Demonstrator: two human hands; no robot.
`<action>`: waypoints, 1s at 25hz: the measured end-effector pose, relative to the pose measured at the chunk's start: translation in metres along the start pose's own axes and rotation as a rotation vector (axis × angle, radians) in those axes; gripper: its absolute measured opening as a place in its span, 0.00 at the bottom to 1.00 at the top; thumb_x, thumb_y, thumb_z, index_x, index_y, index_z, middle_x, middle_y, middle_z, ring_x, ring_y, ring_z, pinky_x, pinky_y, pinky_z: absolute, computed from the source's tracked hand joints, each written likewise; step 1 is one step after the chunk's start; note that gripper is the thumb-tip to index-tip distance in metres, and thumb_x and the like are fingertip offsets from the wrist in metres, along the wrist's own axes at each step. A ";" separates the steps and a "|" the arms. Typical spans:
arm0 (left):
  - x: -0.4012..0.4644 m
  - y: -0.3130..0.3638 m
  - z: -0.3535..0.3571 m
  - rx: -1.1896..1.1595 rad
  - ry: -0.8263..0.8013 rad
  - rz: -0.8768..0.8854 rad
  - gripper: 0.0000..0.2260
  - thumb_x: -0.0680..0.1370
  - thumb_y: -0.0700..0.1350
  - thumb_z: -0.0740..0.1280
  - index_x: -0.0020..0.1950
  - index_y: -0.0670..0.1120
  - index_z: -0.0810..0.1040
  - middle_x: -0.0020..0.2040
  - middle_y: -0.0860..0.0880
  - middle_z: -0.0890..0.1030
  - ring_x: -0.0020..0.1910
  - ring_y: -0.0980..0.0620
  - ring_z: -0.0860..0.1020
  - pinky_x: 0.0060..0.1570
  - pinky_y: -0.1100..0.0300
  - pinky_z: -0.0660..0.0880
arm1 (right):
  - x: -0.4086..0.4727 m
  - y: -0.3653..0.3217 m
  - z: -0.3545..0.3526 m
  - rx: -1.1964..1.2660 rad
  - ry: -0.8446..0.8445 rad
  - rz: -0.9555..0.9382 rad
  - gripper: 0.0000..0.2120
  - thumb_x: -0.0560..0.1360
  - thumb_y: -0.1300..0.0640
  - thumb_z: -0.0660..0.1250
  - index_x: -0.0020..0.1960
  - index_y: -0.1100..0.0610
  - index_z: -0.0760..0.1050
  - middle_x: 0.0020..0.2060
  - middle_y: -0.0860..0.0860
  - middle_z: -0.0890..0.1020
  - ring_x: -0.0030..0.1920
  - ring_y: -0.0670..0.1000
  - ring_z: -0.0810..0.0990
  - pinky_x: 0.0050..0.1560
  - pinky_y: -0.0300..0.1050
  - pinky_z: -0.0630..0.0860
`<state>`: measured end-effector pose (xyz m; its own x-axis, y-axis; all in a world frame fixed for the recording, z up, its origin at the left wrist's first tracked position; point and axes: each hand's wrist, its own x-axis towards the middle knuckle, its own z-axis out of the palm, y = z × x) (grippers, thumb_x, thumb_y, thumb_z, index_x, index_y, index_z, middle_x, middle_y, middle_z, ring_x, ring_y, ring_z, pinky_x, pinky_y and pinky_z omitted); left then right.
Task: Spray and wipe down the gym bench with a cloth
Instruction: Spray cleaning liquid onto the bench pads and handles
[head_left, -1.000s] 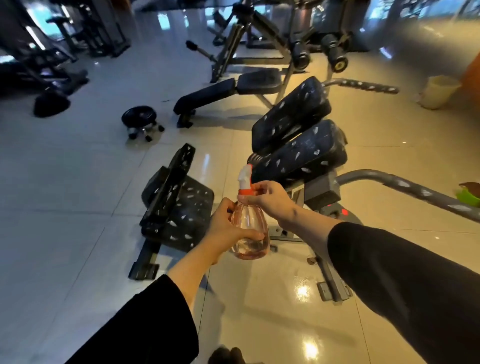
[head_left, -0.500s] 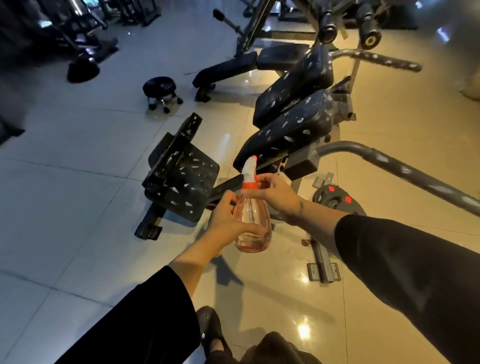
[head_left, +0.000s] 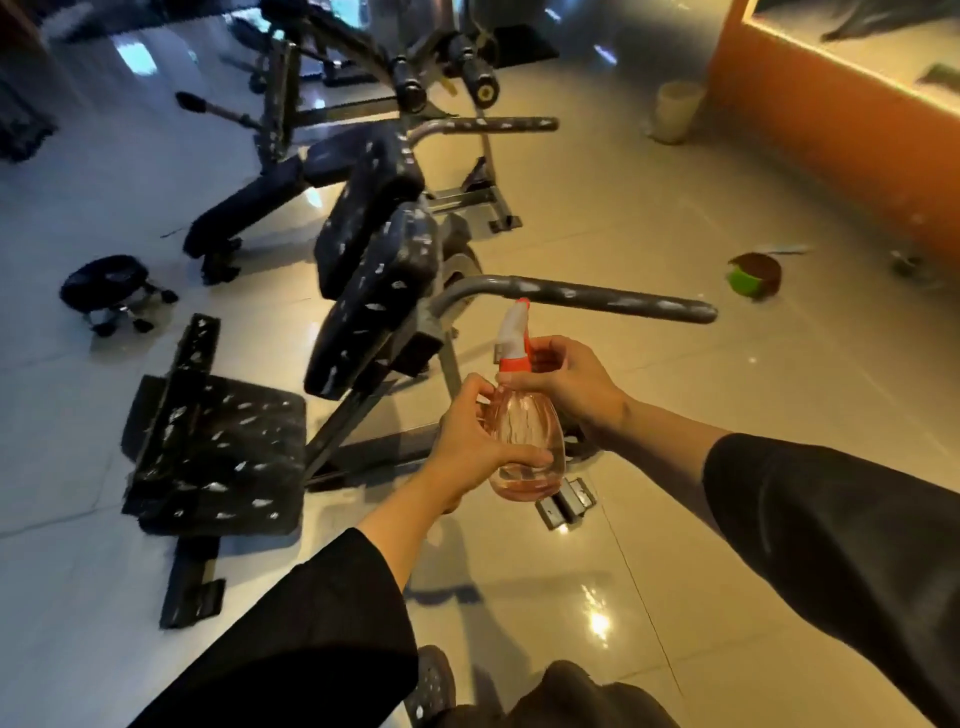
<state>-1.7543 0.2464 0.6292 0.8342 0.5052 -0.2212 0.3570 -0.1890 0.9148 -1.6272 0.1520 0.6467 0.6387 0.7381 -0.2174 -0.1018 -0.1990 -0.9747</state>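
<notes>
I hold a clear pink spray bottle (head_left: 527, 441) with a white and orange nozzle upright in front of me. My left hand (head_left: 475, 447) wraps around the bottle's body. My right hand (head_left: 563, 384) grips the neck just under the orange collar. The gym bench (head_left: 374, 270) stands beyond and to the left, its black pads flecked with white marks. Its footplate (head_left: 213, 447) lies low at the left, also flecked. A grey handle bar (head_left: 597, 299) of the bench runs right behind the nozzle. No cloth is in view.
A small black wheeled stool (head_left: 109, 288) sits at the left. Another flat bench (head_left: 249, 208) and machines stand behind. A pale bucket (head_left: 675, 111) and an orange wall (head_left: 841, 119) are at the right. A green and brown object (head_left: 753, 275) lies on the glossy tiled floor.
The view has swung right and I have moved closer to the bench. Both hands keep hold of the bottle, now nearer the grey handle bar.
</notes>
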 end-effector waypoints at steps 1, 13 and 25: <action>0.003 0.001 0.010 0.010 -0.035 0.004 0.33 0.59 0.43 0.83 0.56 0.48 0.68 0.53 0.50 0.77 0.53 0.50 0.77 0.50 0.54 0.78 | -0.006 0.003 -0.010 0.004 0.028 0.015 0.17 0.69 0.58 0.76 0.54 0.56 0.76 0.49 0.55 0.82 0.49 0.52 0.83 0.45 0.41 0.81; 0.032 0.015 0.036 0.105 -0.331 0.129 0.31 0.59 0.44 0.83 0.55 0.49 0.69 0.51 0.51 0.78 0.51 0.53 0.77 0.48 0.56 0.79 | -0.039 0.011 -0.041 -0.006 0.359 0.056 0.21 0.70 0.56 0.74 0.59 0.59 0.72 0.49 0.52 0.79 0.48 0.49 0.80 0.41 0.36 0.76; 0.070 0.063 0.090 0.160 -0.537 0.324 0.34 0.58 0.49 0.83 0.55 0.51 0.67 0.53 0.52 0.76 0.53 0.51 0.76 0.52 0.52 0.77 | -0.071 -0.014 -0.099 0.036 0.614 0.065 0.41 0.65 0.49 0.78 0.72 0.55 0.65 0.64 0.50 0.72 0.64 0.51 0.71 0.66 0.52 0.70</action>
<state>-1.6360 0.1938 0.6408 0.9896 -0.0819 -0.1183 0.0754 -0.4053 0.9111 -1.5953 0.0387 0.6813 0.9517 0.2169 -0.2173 -0.1743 -0.2011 -0.9639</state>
